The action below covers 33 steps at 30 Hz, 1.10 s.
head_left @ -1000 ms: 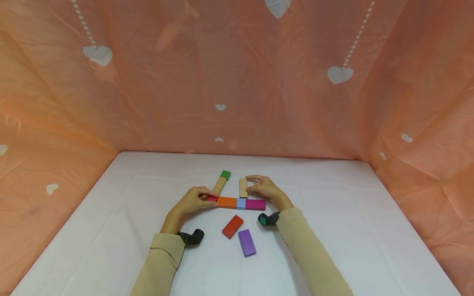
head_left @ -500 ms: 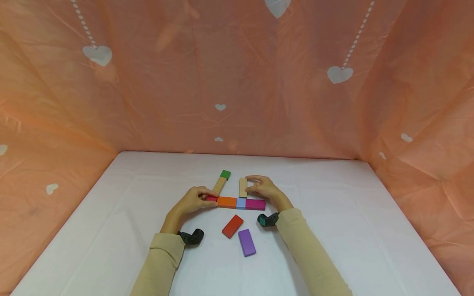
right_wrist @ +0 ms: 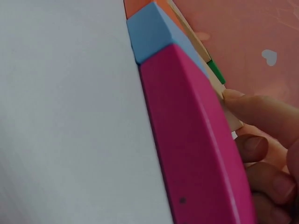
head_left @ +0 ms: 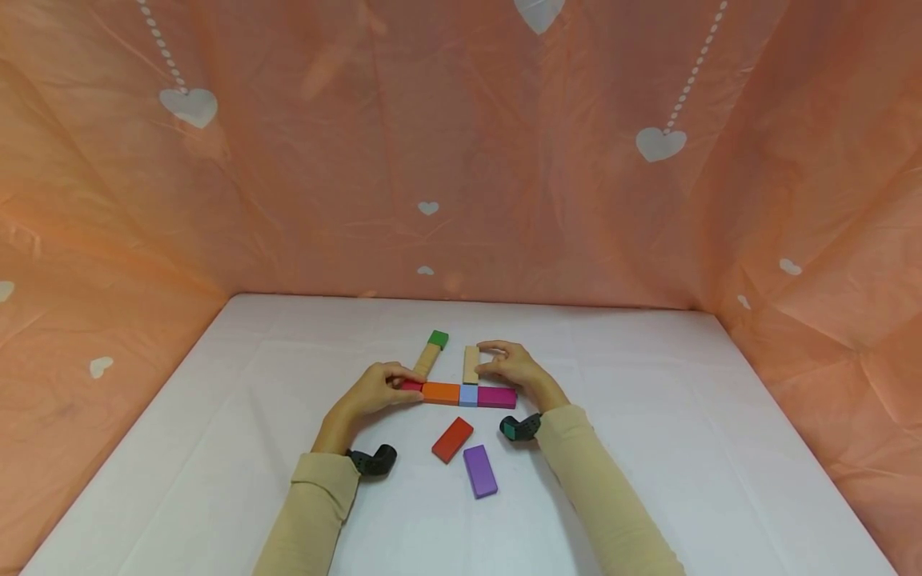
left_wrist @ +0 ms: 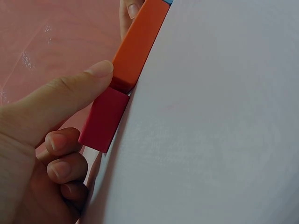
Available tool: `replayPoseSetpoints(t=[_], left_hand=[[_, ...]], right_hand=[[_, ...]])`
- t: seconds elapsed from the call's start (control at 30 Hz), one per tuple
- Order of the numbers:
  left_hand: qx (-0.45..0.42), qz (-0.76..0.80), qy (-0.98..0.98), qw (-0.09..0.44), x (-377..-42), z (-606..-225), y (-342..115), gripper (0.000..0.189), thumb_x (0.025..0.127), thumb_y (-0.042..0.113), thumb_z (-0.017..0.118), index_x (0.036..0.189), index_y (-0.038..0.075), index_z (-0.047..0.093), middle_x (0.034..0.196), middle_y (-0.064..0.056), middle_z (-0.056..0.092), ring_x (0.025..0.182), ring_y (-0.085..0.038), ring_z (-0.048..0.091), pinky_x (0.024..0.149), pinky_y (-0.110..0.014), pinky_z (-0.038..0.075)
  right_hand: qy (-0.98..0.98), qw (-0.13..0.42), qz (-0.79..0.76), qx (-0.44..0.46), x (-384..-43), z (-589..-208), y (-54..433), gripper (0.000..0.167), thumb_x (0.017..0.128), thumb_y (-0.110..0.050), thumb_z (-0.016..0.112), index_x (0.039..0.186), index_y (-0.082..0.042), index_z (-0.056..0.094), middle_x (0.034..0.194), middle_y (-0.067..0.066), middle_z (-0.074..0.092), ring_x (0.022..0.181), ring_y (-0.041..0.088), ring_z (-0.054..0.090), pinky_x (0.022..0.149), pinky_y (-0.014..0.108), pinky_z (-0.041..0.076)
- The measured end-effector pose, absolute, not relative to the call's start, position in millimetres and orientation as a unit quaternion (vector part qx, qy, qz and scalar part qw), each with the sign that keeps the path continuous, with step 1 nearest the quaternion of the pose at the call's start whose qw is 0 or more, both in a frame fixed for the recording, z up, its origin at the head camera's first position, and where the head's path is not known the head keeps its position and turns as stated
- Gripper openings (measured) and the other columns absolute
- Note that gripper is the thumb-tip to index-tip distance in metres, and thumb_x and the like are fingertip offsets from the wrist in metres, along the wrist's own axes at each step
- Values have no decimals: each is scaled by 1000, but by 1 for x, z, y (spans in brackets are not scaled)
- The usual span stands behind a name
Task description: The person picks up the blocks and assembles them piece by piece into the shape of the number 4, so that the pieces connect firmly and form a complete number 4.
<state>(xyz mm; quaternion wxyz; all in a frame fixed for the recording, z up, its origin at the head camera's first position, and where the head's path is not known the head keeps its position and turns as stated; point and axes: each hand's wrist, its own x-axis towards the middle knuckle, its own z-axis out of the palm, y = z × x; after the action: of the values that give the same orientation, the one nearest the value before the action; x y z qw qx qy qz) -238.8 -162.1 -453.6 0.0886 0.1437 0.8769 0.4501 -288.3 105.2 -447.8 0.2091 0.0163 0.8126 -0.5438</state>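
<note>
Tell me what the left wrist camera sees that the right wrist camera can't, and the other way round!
Only the left: the dark red block.
Only the right: the pink block with a dark dot on it, the wood blocks, and the green block.
Both: the orange block, the blue block (just a sliver in the left), white table, curtain and parts of hands.

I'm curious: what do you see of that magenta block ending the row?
The magenta block is a smooth oblong, perhaps painted wood, with a small dark spot on one face. It lies lengthwise on the white table at the row's right end, one end against the light blue block. The right hand is close by; whether it touches is unclear.
</note>
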Motion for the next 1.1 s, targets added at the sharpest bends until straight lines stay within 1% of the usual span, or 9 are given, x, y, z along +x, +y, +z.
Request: replayPoseSetpoints(t=[0.4, 0.57, 0.7, 0.8, 0.93, 1.1], left_hand=[[146, 449, 877, 89, -239, -454, -163, 28, 81, 17, 77, 107, 7, 73, 86, -5, 51, 85, -18, 42, 69, -23, 35], [146, 449, 877, 90, -239, -455, -163, 28, 81, 18, 77, 107, 7, 73, 87, -6, 53, 86, -18, 42, 70, -24, 35], [147, 447, 878, 87, -239, -455, -163, 28, 81, 18, 77, 107, 7, 74, 91, -8, 56, 87, -18, 43, 71, -25, 36], [147, 447, 878, 88, -239, -454, -163, 28, 81, 18, 77, 107, 7, 74, 91, -8, 56, 87, -18, 43, 71, -25, 36], [150, 449, 877, 87, -240, -455, -163, 28, 81, 18, 77, 107, 7, 74, 89, -7, 54, 86, -18, 43, 70, -24, 35], [149, 448, 878, 84, -240, -456, -163, 28, 81, 17, 77, 107, 7, 74, 89, -7, 55, 85, -17, 42, 70, -23, 35]], right_hand=[[813, 208, -543, 16, -288, -448, 103, 57, 82, -18, 74, 135, -19, 56, 62, -4, 45, 66, 14, 46, 70, 25, 38], [812, 210, -544, 21, -288, -448, 103, 56, 82, -19, 74, 135, -20, 56, 65, -3, 48, 73, 15, 49, 77, 26, 40], [814, 205, -543, 21, -288, -449, 104, 56, 81, -19, 75, 134, -20, 57, 74, -4, 51, 81, 15, 50, 80, 26, 40], [816, 204, -541, 20, -289, -450, 103, 56, 81, -19, 75, 134, -20, 57, 73, -4, 51, 79, 15, 49, 78, 26, 39], [816, 207, -540, 20, -289, -449, 104, 56, 81, -19, 75, 135, -21, 57, 65, -3, 47, 71, 15, 47, 73, 26, 39], [815, 206, -542, 14, -289, -449, 104, 57, 81, -18, 75, 135, -19, 56, 61, -5, 48, 67, 13, 48, 69, 25, 38]])
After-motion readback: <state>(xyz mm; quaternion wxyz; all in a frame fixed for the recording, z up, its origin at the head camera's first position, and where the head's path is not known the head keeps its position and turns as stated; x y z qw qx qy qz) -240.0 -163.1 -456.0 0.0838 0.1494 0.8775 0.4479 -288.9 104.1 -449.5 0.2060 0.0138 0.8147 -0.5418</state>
